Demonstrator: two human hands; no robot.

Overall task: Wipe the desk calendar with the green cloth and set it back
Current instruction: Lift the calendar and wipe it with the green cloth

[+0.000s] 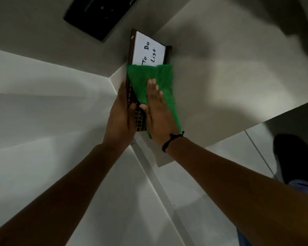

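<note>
pale grey surfaces are filling the frame, a black device sitting upper left. at centre, the dark-framed desk calendar is showing a white "to do list" card. the left hand is gripping its left edge, fingers clamped; the right hand is pressing the green cloth flat, fingers together.

Likely home office or study corner, dimly lit. Clues: pale grey counter meeting plain white walls; dark-framed desk calendar carrying white card hand-lettered "To Do List"; black flat device lying at far end, possibly keyboard or electronics box, too dark to tell.
</note>
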